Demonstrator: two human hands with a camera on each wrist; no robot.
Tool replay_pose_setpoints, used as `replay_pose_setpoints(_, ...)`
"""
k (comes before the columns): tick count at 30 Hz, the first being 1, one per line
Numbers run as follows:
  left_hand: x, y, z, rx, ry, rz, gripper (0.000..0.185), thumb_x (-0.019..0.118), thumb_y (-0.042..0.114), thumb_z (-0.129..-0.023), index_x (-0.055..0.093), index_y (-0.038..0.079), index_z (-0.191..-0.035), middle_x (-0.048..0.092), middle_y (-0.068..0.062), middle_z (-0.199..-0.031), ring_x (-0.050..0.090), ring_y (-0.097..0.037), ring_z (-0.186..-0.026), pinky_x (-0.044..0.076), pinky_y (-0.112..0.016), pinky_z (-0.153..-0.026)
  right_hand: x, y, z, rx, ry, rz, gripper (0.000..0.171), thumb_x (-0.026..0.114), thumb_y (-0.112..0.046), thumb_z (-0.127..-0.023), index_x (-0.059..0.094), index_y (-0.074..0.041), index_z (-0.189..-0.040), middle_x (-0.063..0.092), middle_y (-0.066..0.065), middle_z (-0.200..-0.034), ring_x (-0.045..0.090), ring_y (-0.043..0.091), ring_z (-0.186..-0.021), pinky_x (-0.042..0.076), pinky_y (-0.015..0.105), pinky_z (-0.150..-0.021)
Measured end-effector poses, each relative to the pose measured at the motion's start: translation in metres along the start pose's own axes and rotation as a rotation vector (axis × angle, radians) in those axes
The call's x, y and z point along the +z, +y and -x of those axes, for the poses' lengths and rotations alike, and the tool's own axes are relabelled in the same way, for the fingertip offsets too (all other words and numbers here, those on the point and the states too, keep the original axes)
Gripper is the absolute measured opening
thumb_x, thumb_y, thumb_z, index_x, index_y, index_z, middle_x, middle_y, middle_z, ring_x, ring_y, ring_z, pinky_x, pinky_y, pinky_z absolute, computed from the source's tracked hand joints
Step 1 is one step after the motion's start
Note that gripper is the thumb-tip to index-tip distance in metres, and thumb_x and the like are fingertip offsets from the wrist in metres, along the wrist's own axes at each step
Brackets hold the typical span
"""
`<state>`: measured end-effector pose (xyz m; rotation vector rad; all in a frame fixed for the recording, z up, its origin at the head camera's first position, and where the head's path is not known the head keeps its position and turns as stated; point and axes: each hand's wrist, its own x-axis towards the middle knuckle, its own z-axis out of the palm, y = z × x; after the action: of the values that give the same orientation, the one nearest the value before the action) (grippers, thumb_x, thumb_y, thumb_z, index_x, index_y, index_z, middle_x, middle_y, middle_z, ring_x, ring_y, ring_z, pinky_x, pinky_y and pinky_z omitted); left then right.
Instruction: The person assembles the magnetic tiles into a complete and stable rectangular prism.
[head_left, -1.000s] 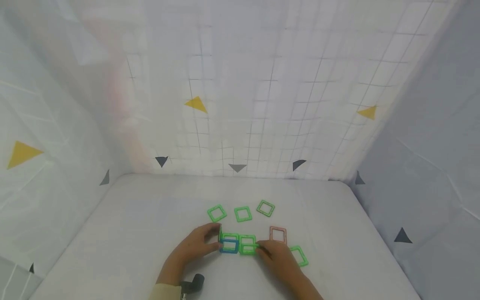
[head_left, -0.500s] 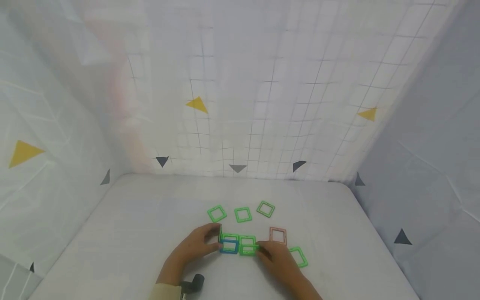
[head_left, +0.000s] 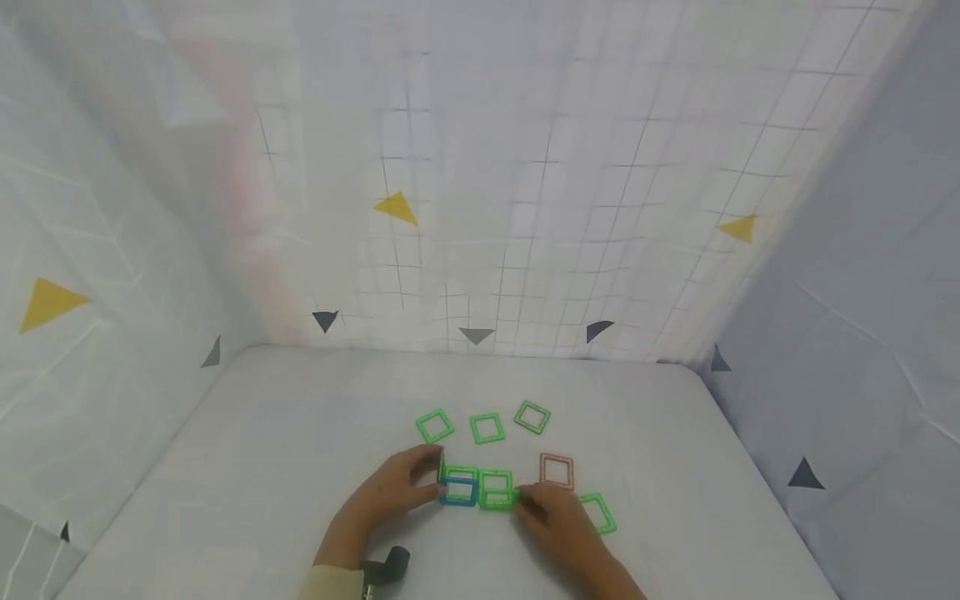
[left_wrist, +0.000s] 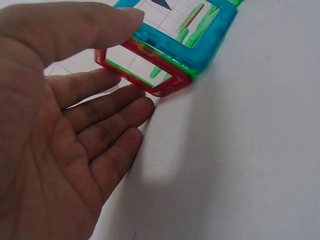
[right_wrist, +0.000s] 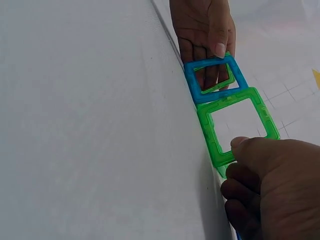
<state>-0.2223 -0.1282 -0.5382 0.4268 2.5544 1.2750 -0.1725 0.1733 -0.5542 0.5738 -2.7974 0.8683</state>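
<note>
Both hands on a block of square frames
Left hand [head_left: 393, 490] pinches the blue frame [head_left: 457, 492]; right hand [head_left: 551, 515] grips the adjoining green frame [head_left: 497, 498], translucent, hollow-centred.

both forearms reach in from the near edge, hands low and close together. the left hand [head_left: 393, 490] lies with fingers [left_wrist: 107, 112] nearly straight, thumb above them. the right hand [head_left: 553, 521] has its fingers [right_wrist: 245, 192] curled, knuckles up

Both hands are bare; the left hand [head_left: 390, 492] has a beige cuff [head_left: 330, 583] with a black strapped device [head_left: 386, 567] at its 5 o'clock.
</note>
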Motion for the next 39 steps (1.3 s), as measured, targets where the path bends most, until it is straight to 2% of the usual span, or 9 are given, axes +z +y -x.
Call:
replay_pose_setpoints(3, 0.001, 0.000, 0.000, -0.010, 0.003, -0.008, 0.070, 0.076, 0.044, -0.084, 0.051, 0.017, -0.143, 0.057, -0.001, -0.143, 0.050, -0.024, -0.136, 0.038, -0.050, -0.116, 0.000, -0.001, 0.001, 0.008, -0.015, -0.015, 0.038, 0.076, -0.026, -0.086, 0.066, -0.018, -0.122, 0.068, -0.009, -0.116, 0.064, 0.011, -0.111, 0.054, 0.038, -0.099)
replay_pose_setpoints(6, 0.002, -0.001, -0.001, -0.013, 0.002, -0.007, 0.070, 0.076, 0.043, -0.084, 0.051, 0.017, -0.144, 0.055, -0.001, -0.145, 0.050, -0.024, -0.136, 0.038, -0.050, -0.116, 0.001, -0.001, 0.003, 0.050, -0.074, -0.036, 0.055, 0.076, -0.026, -0.085, 0.058, -0.017, -0.136, 0.059, -0.005, -0.138, 0.053, 0.019, -0.132, 0.043, 0.046, -0.112)
replay_pose_setpoints(9, 0.002, 0.000, -0.001, -0.010, 0.002, -0.004, 0.071, 0.075, 0.044, -0.084, 0.050, 0.017, -0.145, 0.055, -0.001, -0.145, 0.050, -0.024, -0.136, 0.038, -0.050, -0.115, 0.002, -0.001, 0.004, 0.073, -0.126, -0.045, 0.057, 0.073, -0.028, -0.085, 0.056, -0.020, -0.139, 0.051, -0.006, -0.148, 0.045, 0.022, -0.139, 0.036, 0.050, -0.117)
replay_pose_setpoints(12, 0.003, 0.000, -0.001, -0.007, 0.003, -0.003, 0.073, 0.076, 0.045, -0.084, 0.050, 0.017, -0.145, 0.055, -0.001, -0.146, 0.050, -0.024, -0.136, 0.038, -0.050, -0.115, 0.004, 0.001, 0.005, 0.059, -0.122, -0.055, 0.039, 0.072, -0.029, -0.087, 0.064, -0.027, -0.125, 0.054, -0.008, -0.144, 0.049, 0.021, -0.136, 0.039, 0.049, -0.115)
replay_pose_setpoints(16, 0.003, 0.000, 0.000, -0.005, 0.003, -0.005, 0.072, 0.076, 0.044, -0.084, 0.050, 0.016, -0.145, 0.054, -0.002, -0.146, 0.049, -0.026, -0.137, 0.037, -0.051, -0.116, 0.005, 0.002, 0.004, 0.055, -0.076, -0.084, 0.017, 0.071, -0.035, -0.089, 0.067, -0.038, -0.105, 0.059, -0.010, -0.135, 0.056, 0.019, -0.128, 0.046, 0.048, -0.109)
replay_pose_setpoints(19, 0.002, 0.001, -0.001, -0.009, 0.002, -0.017, 0.072, 0.075, 0.044, -0.084, 0.050, 0.017, -0.145, 0.054, -0.002, -0.146, 0.048, -0.025, -0.138, 0.037, -0.051, -0.116, 0.006, 0.001, 0.003, 0.030, -0.043, -0.097, 0.011, 0.072, -0.037, -0.089, 0.069, -0.037, -0.099, 0.063, -0.011, -0.127, 0.060, 0.017, -0.121, 0.049, 0.046, -0.106)
replay_pose_setpoints(27, 0.000, 0.002, -0.002, -0.004, -0.003, -0.031, 0.071, 0.075, 0.045, -0.085, 0.050, 0.017, -0.145, 0.054, -0.002, -0.146, 0.048, -0.025, -0.138, 0.036, -0.052, -0.116, 0.009, 0.003, -0.003, 0.009, 0.003, -0.041, 0.010, 0.072, -0.033, -0.090, 0.071, -0.030, -0.099, 0.064, -0.022, -0.093, 0.062, 0.001, -0.091, 0.057, 0.032, -0.086)
replay_pose_setpoints(34, -0.002, 0.002, -0.001, -0.002, -0.010, -0.019, 0.073, 0.075, 0.046, -0.084, 0.049, 0.017, -0.146, 0.053, -0.002, -0.148, 0.047, -0.025, -0.139, 0.035, -0.051, -0.117, 0.010, 0.002, -0.005, 0.074, -0.016, -0.059, 0.012, 0.070, -0.037, -0.090, 0.072, -0.030, -0.100, 0.067, -0.023, -0.091, 0.063, -0.001, -0.089, 0.058, 0.030, -0.083)
replay_pose_setpoints(39, -0.002, 0.003, 0.000, 0.000, -0.013, -0.016, 0.072, 0.075, 0.045, -0.084, 0.050, 0.016, -0.146, 0.053, -0.002, -0.148, 0.046, -0.025, -0.140, 0.035, -0.051, -0.118, 0.011, 0.000, -0.005, 0.085, -0.016, -0.063, 0.012, 0.070, -0.037, -0.090, 0.072, -0.029, -0.099, 0.067, -0.022, -0.090, 0.063, -0.001, -0.087, 0.058, 0.029, -0.083)
